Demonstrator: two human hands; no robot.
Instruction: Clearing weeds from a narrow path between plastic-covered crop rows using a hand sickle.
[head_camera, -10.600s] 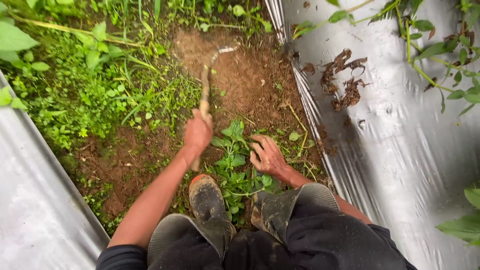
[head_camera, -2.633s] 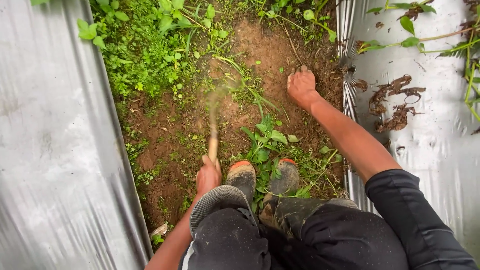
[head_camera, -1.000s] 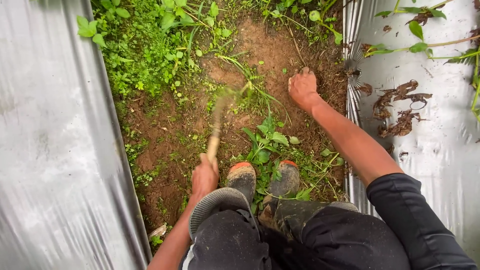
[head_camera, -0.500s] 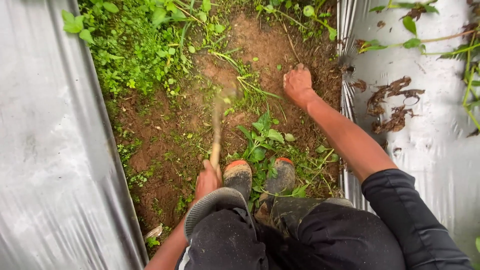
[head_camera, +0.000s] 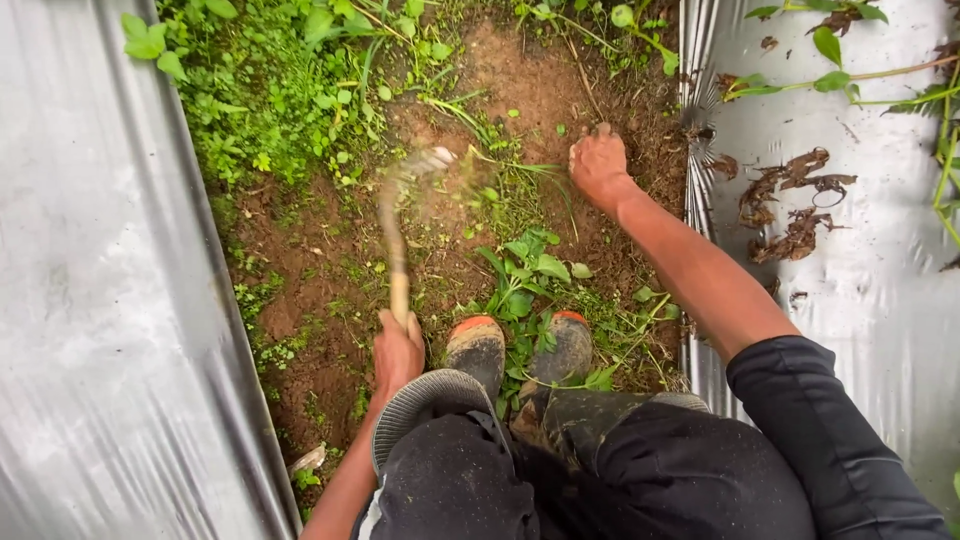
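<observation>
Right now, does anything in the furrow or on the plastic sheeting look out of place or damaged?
Nothing looks damaged. Dead brown leaves and soil crumbs lie on the right silver plastic sheeting. The left hand grips a wooden-handled tool, its head blurred over the weeds; the right hand rests on bare soil. A pale scrap lies by the left sheeting's edge.

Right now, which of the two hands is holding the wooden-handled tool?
The left hand, close by the muddy boots, grips the blurred wooden-handled tool. The right hand holds nothing; it reaches out to the soil by the grass.
</observation>
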